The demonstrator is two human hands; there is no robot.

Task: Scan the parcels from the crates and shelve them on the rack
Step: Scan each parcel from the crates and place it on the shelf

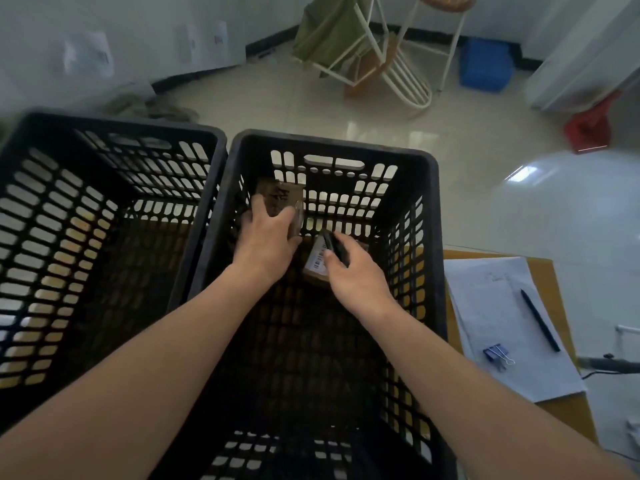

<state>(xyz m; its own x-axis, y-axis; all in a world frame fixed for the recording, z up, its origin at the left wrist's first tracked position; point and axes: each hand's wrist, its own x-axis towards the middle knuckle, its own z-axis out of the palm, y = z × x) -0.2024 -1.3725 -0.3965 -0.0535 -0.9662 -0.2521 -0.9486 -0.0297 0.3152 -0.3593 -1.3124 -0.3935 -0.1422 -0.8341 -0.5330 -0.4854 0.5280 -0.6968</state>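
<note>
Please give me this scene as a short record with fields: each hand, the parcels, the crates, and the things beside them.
left hand: inside the right crate, gripping a brown parcel
right hand: holding a dark scanner over a labelled parcel
labelled parcel: lies on the crate floor, barcode label up
right crate: black, two parcels visible
left crate: black, no parcels visible
beside the crates: paper sheets with a pen and a binder clip
rack: not in view
</note>
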